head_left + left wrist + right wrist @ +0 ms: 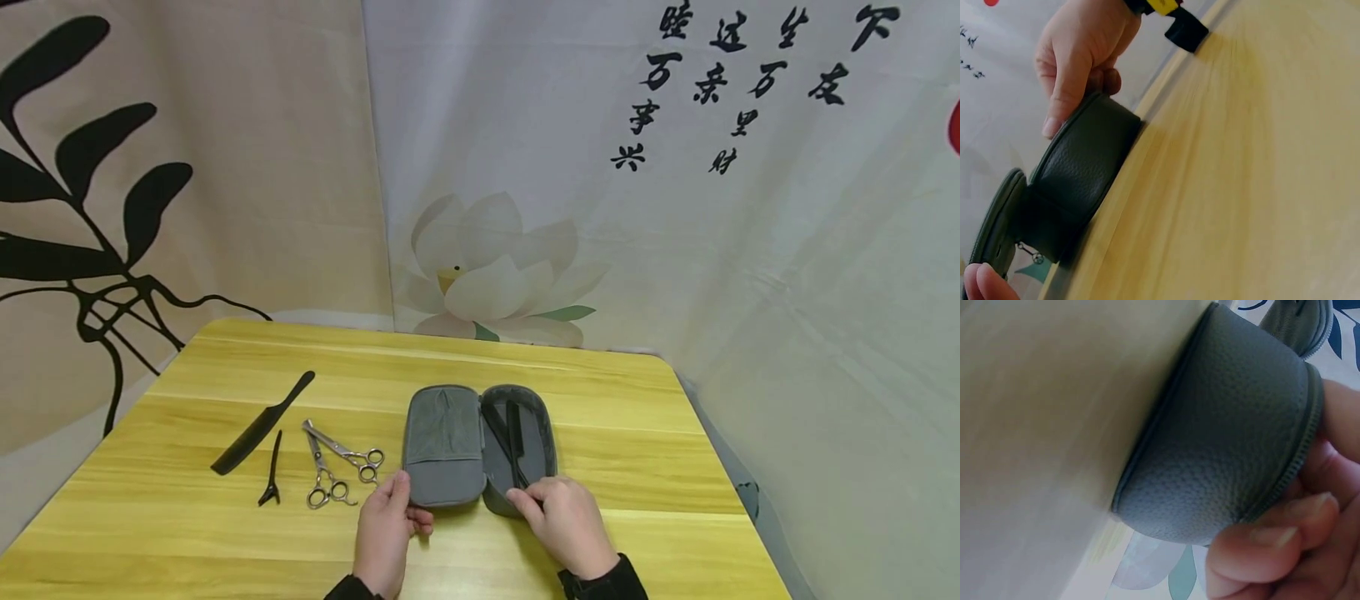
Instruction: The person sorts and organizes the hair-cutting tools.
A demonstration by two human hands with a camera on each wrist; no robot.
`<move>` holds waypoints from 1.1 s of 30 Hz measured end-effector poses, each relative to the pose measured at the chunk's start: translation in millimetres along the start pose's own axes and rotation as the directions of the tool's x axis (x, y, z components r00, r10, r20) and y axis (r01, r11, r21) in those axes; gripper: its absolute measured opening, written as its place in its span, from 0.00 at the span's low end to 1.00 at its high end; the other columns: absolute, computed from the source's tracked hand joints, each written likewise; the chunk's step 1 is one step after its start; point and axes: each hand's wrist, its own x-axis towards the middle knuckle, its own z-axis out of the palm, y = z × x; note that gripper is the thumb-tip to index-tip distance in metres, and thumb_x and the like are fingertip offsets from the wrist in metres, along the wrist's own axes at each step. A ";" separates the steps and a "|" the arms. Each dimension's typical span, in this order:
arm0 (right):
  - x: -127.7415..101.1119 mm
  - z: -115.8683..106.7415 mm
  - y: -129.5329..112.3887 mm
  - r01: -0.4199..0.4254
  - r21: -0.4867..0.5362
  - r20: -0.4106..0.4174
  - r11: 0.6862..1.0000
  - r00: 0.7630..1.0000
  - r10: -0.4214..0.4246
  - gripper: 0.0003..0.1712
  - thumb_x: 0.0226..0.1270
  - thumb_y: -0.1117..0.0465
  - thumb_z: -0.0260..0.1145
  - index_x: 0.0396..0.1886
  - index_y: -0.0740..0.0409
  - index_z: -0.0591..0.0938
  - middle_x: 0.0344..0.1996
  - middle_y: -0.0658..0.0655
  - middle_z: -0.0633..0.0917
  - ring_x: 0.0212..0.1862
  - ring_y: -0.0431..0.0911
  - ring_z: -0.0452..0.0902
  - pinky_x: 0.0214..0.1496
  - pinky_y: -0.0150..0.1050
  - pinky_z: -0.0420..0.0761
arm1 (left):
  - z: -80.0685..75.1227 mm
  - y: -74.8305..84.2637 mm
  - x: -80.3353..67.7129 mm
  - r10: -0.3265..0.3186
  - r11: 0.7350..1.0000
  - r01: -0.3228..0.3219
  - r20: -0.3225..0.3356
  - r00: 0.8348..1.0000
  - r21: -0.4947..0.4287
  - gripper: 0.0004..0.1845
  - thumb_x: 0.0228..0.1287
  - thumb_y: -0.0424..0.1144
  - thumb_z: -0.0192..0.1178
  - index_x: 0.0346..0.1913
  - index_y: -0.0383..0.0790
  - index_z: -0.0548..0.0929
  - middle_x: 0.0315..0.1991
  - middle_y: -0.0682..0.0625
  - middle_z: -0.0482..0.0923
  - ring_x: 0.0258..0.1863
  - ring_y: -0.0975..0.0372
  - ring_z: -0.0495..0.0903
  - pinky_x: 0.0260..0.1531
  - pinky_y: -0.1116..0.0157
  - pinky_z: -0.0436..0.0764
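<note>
A dark grey zip case [445, 482] lies unfolded on the table, its flat lid on the left and its deeper half on the right. My left hand [386, 525] holds the lid's near left corner, thumb on top and other fingers lower down. At the near right rim, my right hand [566, 521] grips the deeper half; the right wrist view shows fingers [1260, 547] curled against the zipped edge. Inside that half lie black comb-like tools [515, 429], their lower ends close to the right thumb. The left wrist view shows the case's pebbled side wall [1085, 150].
Left of the case are two pairs of silver scissors [318, 475], a slim black hair clip [273, 475] and a black comb [262, 429]. The wooden table [637, 433] ends at a printed cloth backdrop [750, 275].
</note>
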 end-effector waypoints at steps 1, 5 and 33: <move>0.3 -0.2 -0.1 -0.001 0.001 0.000 1.000 1.000 0.001 0.20 0.72 0.48 0.75 0.18 0.44 0.90 0.20 0.40 0.85 0.27 0.33 0.78 0.31 0.30 0.75 | -0.1 1.7 0.7 0.004 1.000 -0.003 -0.020 1.000 0.014 0.32 0.90 0.48 0.42 0.82 0.29 0.59 0.61 0.33 0.78 0.27 0.62 0.81 0.29 0.63 0.86; 0.4 -1.0 -0.8 -0.004 0.008 0.002 1.000 1.000 0.004 0.20 0.72 0.49 0.75 0.17 0.44 0.89 0.19 0.39 0.83 0.26 0.32 0.75 0.30 0.29 0.73 | 0.3 7.2 1.1 0.013 0.999 -0.011 -0.054 0.998 0.047 0.32 0.88 0.45 0.48 0.84 0.33 0.59 0.74 0.32 0.70 0.26 0.61 0.80 0.26 0.64 0.86; -1.0 1.0 0.2 0.019 -0.017 -0.034 1.000 0.999 -0.020 0.19 0.71 0.47 0.75 0.18 0.44 0.90 0.20 0.40 0.85 0.27 0.34 0.78 0.31 0.30 0.76 | -1.6 4.4 0.2 -0.005 0.991 0.015 -0.071 0.997 0.136 0.34 0.84 0.46 0.56 0.83 0.35 0.62 0.61 0.39 0.73 0.21 0.63 0.73 0.19 0.65 0.80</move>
